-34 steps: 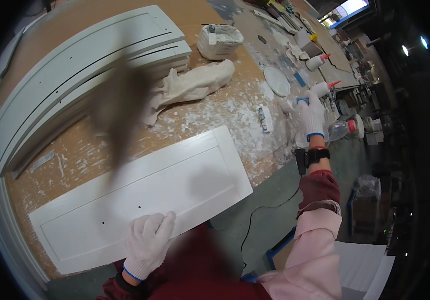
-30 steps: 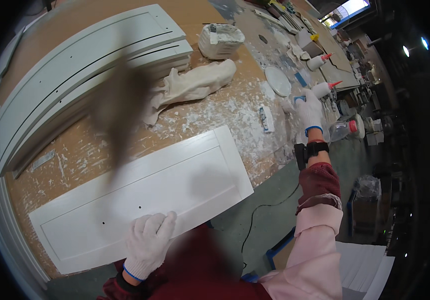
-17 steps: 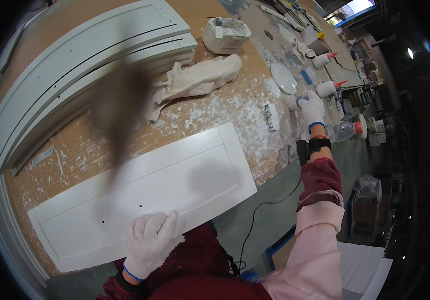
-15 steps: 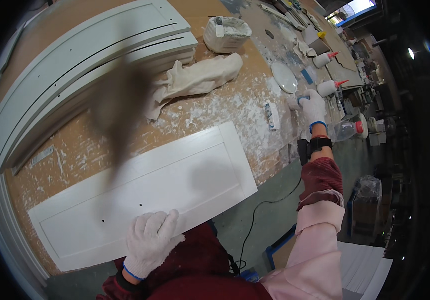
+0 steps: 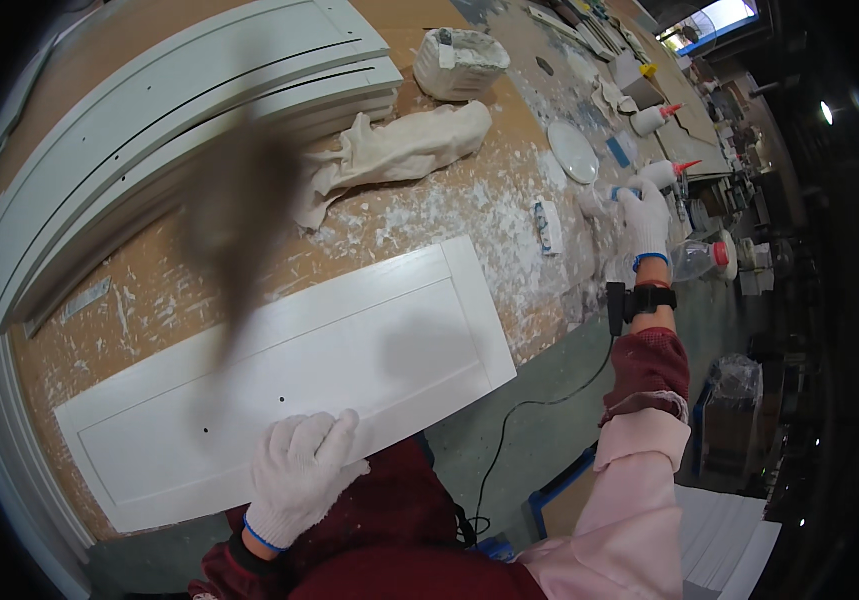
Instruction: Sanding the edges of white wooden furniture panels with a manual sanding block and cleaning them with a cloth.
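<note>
A long white door panel (image 5: 350, 350) lies flat on the speckled workbench (image 5: 470, 205). My left hand (image 5: 300, 475), in a white glove, rests palm down on the panel's near edge, fingers slightly apart, holding nothing. My right hand (image 5: 645, 215), also gloved, is stretched out to the bench's right end. Its fingers are curled around a white squeeze bottle (image 5: 665, 172) with an orange tip. A black watch sits on that wrist.
Stacked white door panels (image 5: 170, 130) lie at the back left. A crumpled white cloth (image 5: 400, 150), a white tub (image 5: 460, 62), a round white lid (image 5: 572, 150), a small tube (image 5: 547, 225) and another squeeze bottle (image 5: 650, 118) are on the bench. A black cable (image 5: 530, 410) hangs off the edge.
My right hand has reached a little farther along the bench's right end and closed on the squeeze bottle. My left hand has stayed on the panel.
</note>
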The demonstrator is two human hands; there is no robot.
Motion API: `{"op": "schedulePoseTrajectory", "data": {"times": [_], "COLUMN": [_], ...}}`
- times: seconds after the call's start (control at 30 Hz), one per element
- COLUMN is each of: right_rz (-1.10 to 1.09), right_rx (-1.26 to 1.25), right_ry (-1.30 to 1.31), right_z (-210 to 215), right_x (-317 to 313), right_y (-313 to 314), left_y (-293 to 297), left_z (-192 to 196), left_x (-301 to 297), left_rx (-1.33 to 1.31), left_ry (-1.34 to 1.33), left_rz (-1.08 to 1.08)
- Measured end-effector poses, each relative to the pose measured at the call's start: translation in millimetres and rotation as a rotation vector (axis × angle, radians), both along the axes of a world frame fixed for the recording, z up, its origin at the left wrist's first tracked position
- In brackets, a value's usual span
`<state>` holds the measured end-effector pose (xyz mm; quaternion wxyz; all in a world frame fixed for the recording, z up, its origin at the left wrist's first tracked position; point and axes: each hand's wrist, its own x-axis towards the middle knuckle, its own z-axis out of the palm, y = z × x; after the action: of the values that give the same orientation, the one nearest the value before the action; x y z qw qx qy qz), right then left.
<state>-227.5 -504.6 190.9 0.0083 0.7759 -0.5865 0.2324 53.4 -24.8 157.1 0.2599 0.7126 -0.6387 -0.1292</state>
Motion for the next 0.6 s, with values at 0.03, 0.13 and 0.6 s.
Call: {"op": "schedulePoseTrajectory", "data": {"times": [0.03, 0.13, 0.6], "right_rz": [-0.021, 0.044, 0.289], "right_rx": [0.058, 0.132, 0.007], "right_ry": [-0.139, -0.291, 0.008], "right_z": [6.2, 9.0, -12.3], "right_x": [11.2, 21.8, 64.7], "right_y": [9.7, 29.6, 87.4], "left_y": [0.4, -0.7, 1.4], "left_z": [-0.3, 0.1, 1.5], "left_x": [0.1, -0.2, -0.9], "left_rx": [0.001, -0.008, 0.055], "left_ry": [0.001, 0.007, -0.006], "left_rz": [0.005, 0.003, 0.008]}}
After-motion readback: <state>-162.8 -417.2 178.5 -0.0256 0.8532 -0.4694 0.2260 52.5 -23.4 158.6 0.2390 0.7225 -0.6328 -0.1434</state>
